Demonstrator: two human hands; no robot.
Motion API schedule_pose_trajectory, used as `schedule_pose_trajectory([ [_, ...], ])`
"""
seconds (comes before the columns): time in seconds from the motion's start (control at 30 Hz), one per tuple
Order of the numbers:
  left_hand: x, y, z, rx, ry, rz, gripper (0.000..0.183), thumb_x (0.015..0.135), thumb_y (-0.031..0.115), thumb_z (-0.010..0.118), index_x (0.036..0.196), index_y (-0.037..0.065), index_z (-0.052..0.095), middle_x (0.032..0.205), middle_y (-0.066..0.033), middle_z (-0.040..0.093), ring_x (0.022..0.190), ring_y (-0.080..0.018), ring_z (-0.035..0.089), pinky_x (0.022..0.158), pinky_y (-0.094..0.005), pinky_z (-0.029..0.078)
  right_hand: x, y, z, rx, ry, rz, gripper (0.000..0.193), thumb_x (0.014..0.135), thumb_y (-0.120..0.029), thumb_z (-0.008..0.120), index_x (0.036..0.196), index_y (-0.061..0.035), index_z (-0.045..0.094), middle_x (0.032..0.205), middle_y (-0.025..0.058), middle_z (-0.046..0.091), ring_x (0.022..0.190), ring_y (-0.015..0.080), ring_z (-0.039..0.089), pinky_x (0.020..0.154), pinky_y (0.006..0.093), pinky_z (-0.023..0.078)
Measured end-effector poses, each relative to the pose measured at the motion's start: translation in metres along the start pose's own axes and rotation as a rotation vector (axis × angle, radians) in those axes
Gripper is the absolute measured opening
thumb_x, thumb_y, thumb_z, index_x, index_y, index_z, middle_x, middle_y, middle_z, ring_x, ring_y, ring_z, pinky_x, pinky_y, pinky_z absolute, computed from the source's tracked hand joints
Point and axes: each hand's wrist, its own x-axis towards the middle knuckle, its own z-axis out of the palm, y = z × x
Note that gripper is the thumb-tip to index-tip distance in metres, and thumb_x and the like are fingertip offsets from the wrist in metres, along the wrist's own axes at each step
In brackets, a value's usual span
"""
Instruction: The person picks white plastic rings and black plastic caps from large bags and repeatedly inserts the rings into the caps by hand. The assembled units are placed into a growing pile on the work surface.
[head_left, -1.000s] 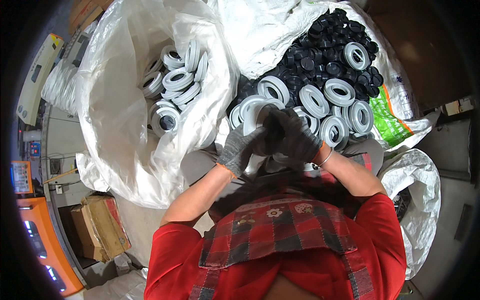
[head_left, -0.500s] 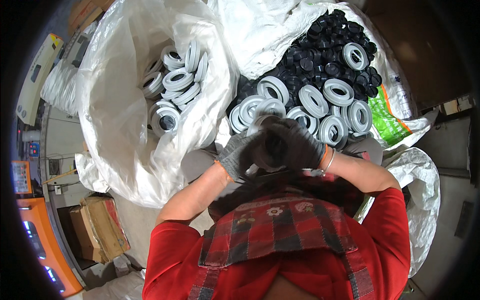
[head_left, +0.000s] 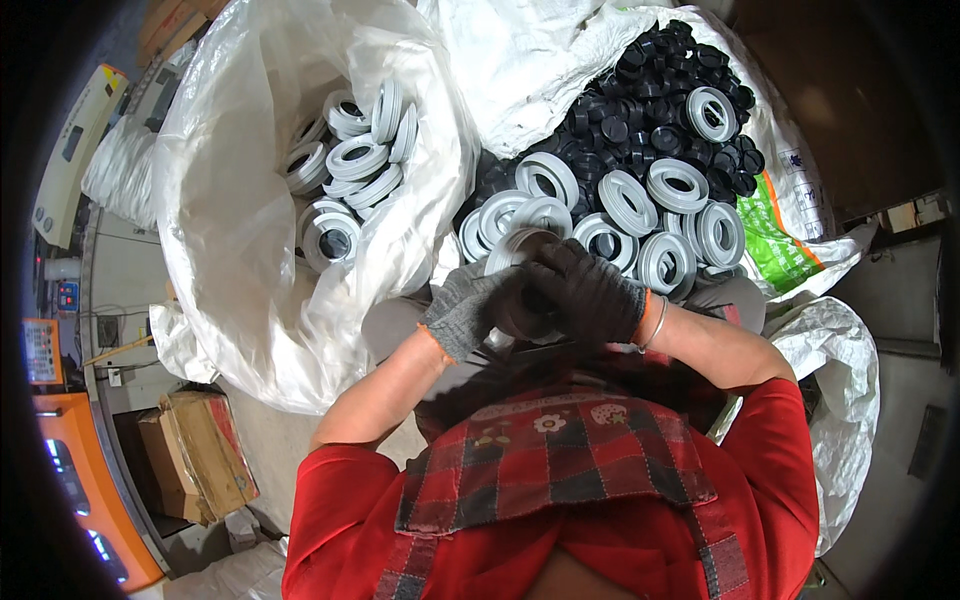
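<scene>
My left hand [head_left: 466, 307], in a grey knit glove, and my right hand [head_left: 595, 295], in a darker glove, meet above my lap. Between them is a round ring [head_left: 522, 318] in deep shadow, gripped by both. Whether a black piece sits inside it cannot be made out, as the right fingers cover its upper side. Just beyond the fingers lies a shaded grey ring [head_left: 520, 246]. More grooved light-grey rings [head_left: 627, 203] rest on the near side of a heap of small black round caps [head_left: 605, 125].
At the left stands a wide translucent plastic bag [head_left: 240, 220] with several grey rings [head_left: 357, 160] inside. White woven sacking [head_left: 510, 70] surrounds the black caps. A cardboard box [head_left: 205, 455] and an orange machine [head_left: 90, 490] are at the lower left.
My hands have shifted slightly on the ring. The left glove has moved a little left, and the right fingers have turned and rest higher. The rings and caps around have stayed put.
</scene>
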Motion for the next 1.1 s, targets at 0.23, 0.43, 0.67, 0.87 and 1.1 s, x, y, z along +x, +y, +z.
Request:
schedule_pose_trajectory([
  [0.23,-0.007,0.015,0.023,0.0,0.154,0.04,0.025,0.087,0.013,0.063,0.11,0.001,0.06,0.084,-0.0055,0.064,0.078,-0.0135,0.061,0.069,-0.0259,0.05,0.002,0.0,0.01,0.378,0.136,0.346,0.06,0.071,-0.015,0.074,0.123,0.0004,0.049,0.107,0.0197,0.058,0.092,0.0349,0.059,0.083,0.0405,0.049],
  [0.43,-0.025,0.037,0.043,-0.157,0.129,0.248,0.029,0.087,0.011,0.063,0.114,0.0,0.058,0.088,-0.0069,0.065,0.076,-0.0143,0.061,0.066,-0.0273,0.05,-0.005,-0.003,0.025,0.191,0.316,0.28,0.068,0.068,-0.02,0.079,0.125,-0.0006,0.047,0.118,0.0198,0.054,0.097,0.035,0.057,0.083,0.0412,0.049],
  [0.67,-0.006,0.028,0.013,-0.598,0.187,-0.168,0.03,0.088,0.017,0.064,0.11,-0.003,0.062,0.107,-0.011,0.065,0.095,-0.0172,0.062,0.081,-0.0292,0.053,0.002,-0.012,0.003,0.157,0.247,0.116,0.067,0.067,-0.02,0.076,0.125,-0.0007,0.047,0.117,0.0213,0.054,0.105,0.0391,0.053,0.09,0.0449,0.045],
  [0.87,-0.009,0.01,0.017,0.076,0.199,0.086,0.028,0.088,0.019,0.064,0.108,-0.001,0.063,0.096,-0.0074,0.066,0.08,-0.0132,0.061,0.069,-0.0262,0.05,-0.002,0.003,0.029,0.347,0.224,0.504,0.059,0.068,-0.022,0.082,0.116,0.0003,0.054,0.101,0.0121,0.063,0.091,0.023,0.062,0.08,0.0333,0.05],
  [1.1,-0.023,0.027,0.045,0.352,0.2,0.38,0.038,0.085,0.013,0.066,0.117,-0.005,0.054,0.098,-0.011,0.066,0.084,-0.0182,0.063,0.073,-0.0306,0.051,0.0,0.003,0.023,1.198,0.284,0.833,0.045,0.082,-0.019,0.068,0.121,-0.0008,0.055,0.107,0.0125,0.063,0.094,0.0242,0.062,0.083,0.0333,0.051],
])
